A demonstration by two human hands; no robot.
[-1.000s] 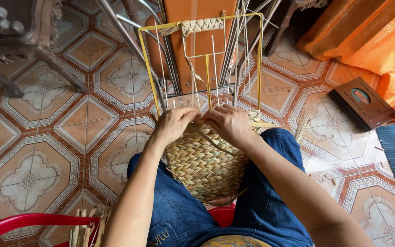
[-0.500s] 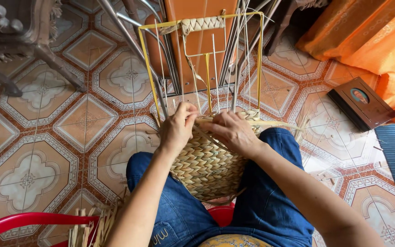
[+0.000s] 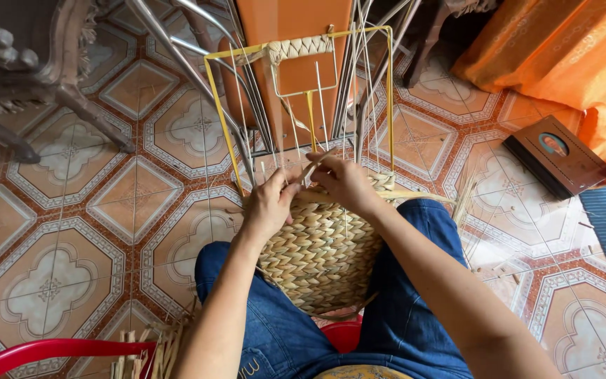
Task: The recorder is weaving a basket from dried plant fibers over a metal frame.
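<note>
A half-woven straw basket [image 3: 324, 253] rests between my knees, built on a yellow wire frame [image 3: 223, 133] that rises toward a braided handle [image 3: 300, 48]. My left hand [image 3: 269, 203] presses on the basket's woven top edge, fingers curled on the weave. Close beside it, my right hand [image 3: 345, 181] pinches a pale straw strand [image 3: 310, 168] and pulls it between the upright wires. The two hands nearly touch at the rim. A loose flat strand [image 3: 415, 196] sticks out to the right over my thigh.
Patterned floor tiles [image 3: 71, 231] lie all around. An orange chair with metal legs [image 3: 296, 21] stands ahead, dark carved furniture [image 3: 29, 63] at the upper left. A red plastic rim [image 3: 43, 349] and spare straw strips [image 3: 149, 347] lie lower left. Orange cloth [image 3: 569, 49] and a dark box [image 3: 557, 156] are at the right.
Both hands have moved up from the basket's side to its top rim. My right hand has taken hold of a strand and raised it between the wires.
</note>
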